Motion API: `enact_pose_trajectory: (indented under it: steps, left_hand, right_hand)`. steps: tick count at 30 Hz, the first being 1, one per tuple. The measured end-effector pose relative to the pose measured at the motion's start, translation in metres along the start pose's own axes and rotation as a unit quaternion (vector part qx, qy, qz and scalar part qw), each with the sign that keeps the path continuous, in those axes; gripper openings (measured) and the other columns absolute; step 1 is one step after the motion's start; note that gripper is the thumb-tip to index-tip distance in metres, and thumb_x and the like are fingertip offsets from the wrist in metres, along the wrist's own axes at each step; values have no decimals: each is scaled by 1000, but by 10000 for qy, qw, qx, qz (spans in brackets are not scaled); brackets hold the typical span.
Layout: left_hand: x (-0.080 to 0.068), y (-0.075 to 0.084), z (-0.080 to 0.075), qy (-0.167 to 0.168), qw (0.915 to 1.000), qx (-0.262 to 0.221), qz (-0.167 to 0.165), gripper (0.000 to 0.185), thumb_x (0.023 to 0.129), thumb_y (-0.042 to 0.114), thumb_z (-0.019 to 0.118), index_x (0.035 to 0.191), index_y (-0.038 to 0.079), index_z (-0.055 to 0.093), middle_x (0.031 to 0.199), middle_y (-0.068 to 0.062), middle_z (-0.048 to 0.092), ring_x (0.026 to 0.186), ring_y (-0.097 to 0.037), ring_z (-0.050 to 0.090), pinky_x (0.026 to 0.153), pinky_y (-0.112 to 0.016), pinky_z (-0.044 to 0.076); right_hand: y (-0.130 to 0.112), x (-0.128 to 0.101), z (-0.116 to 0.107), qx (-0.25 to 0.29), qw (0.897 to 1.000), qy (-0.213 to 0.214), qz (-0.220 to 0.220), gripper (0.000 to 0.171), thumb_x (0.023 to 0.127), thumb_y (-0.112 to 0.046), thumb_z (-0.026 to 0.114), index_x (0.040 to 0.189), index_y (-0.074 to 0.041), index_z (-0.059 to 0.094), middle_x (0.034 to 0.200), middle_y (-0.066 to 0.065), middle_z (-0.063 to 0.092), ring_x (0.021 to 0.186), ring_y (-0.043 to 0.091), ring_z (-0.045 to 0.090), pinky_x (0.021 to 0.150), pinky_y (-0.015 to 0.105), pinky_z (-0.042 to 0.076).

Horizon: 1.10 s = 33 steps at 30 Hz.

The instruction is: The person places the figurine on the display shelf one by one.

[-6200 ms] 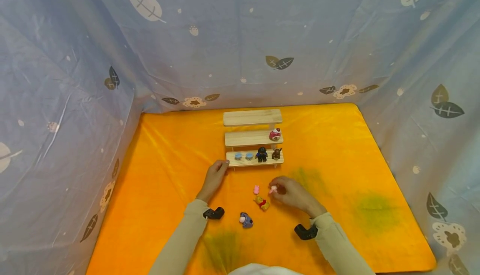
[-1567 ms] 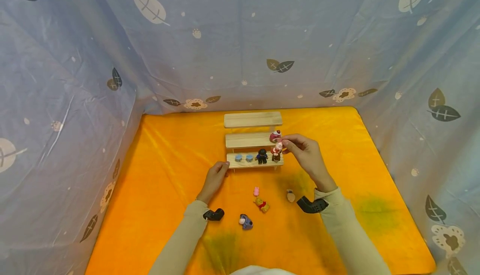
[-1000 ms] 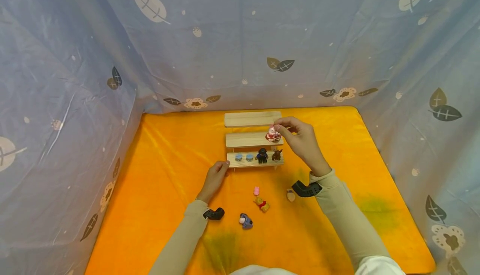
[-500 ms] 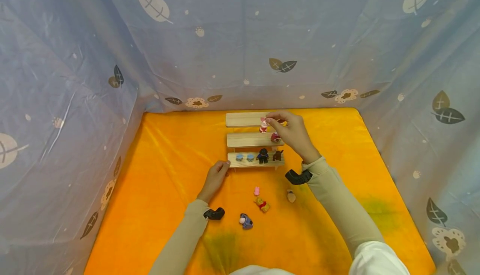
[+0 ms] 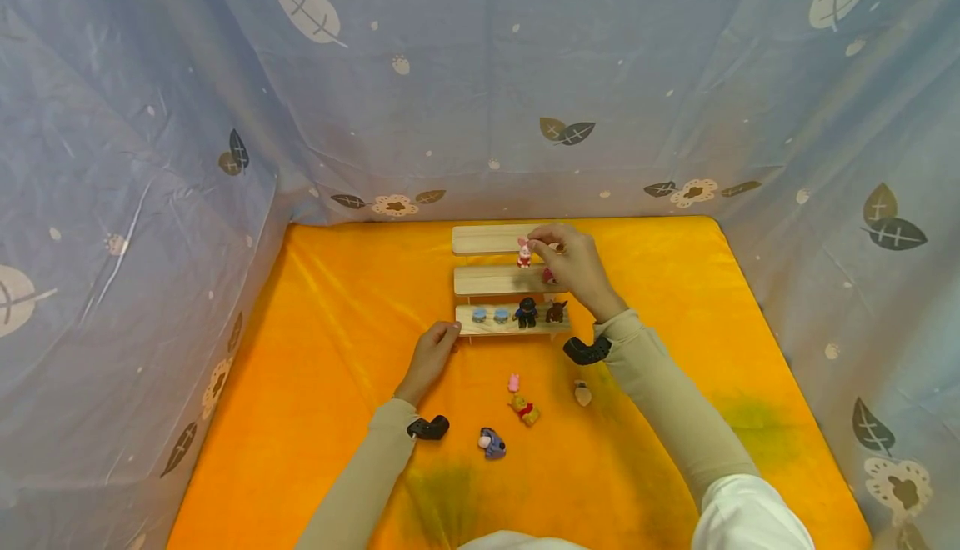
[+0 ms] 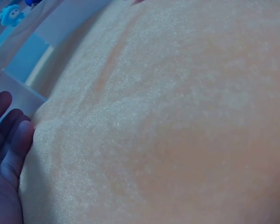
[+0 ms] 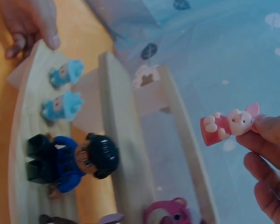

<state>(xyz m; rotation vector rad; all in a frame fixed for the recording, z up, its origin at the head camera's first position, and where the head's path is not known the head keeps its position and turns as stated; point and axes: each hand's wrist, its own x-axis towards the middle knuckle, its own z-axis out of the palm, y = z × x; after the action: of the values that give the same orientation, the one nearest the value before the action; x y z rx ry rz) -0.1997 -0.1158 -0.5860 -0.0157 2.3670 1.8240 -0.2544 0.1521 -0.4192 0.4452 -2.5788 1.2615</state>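
My right hand [image 5: 573, 262] pinches a small pink piglet figurine [image 7: 226, 123] by an ear, between thumb and fingertip. The figurine hangs upright in front of the top tier of a three-tier wooden shelf [image 5: 480, 279]. My left hand [image 5: 431, 356] holds the left end of the lowest tier, its thumb at the edge. On that tier stand two light-blue figurines [image 7: 65, 72], a black-haired doll in blue [image 7: 70, 158] and a brown long-eared figurine [image 5: 555, 311]. A magenta bear figurine [image 7: 172, 212] sits on the middle tier's right end, partly hidden by my right hand in the head view.
On the orange cloth [image 5: 337, 283] before the shelf lie a small pink figurine [image 5: 513, 382], a yellow bear in red [image 5: 524, 409], a blue-grey donkey figurine [image 5: 492, 443] and a beige piece [image 5: 582, 392]. Leaf-patterned curtains [image 5: 480, 75] close the back and sides.
My right hand picked the piglet figurine up from the cloth, carried it up past the lower tiers and lately shifted it slightly left. The beige piece came into view. My left hand stayed put.
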Motion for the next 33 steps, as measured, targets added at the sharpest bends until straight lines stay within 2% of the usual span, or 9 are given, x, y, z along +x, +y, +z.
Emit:
enact_pose_trajectory:
  steps: [3, 9, 19, 33]
  left_hand:
    - [-1, 1, 0, 8, 10000, -4, -33, 39, 104, 45, 54, 107, 9, 69, 91, -11, 64, 80, -18, 56, 79, -32, 45]
    - [0, 0, 0, 15, 10000, -2, -46, 38, 105, 44, 54, 107, 8, 68, 89, -10, 63, 79, -18, 55, 79, -32, 45]
    - [0, 1, 0, -1, 9999, -85, -85, 41, 104, 46, 55, 106, 7, 68, 92, -15, 63, 82, -21, 56, 79, -31, 44]
    - [1, 2, 1, 47, 9999, 43, -95, 38, 105, 43, 54, 110, 8, 68, 91, -10, 64, 81, -18, 55, 80, -31, 45]
  right_hand:
    - [6, 1, 4, -90, 10000, 4, -3, 16, 101, -18, 65, 112, -9, 73, 106, 10, 73, 94, 24, 63, 81, 40, 50]
    - [14, 0, 13, -209, 9997, -32, 156, 14, 100, -16, 66, 109, -10, 75, 101, 10, 68, 93, 24, 60, 73, 36, 45]
    - [23, -1, 20, -283, 9994, -131, 134, 15, 100, -17, 66, 108, -9, 76, 96, 9, 67, 88, 22, 52, 72, 36, 39]
    - [30, -4, 26, -338, 9988, -232, 253, 16, 100, -18, 66, 109, -10, 76, 96, 10, 65, 88, 24, 52, 73, 36, 40]
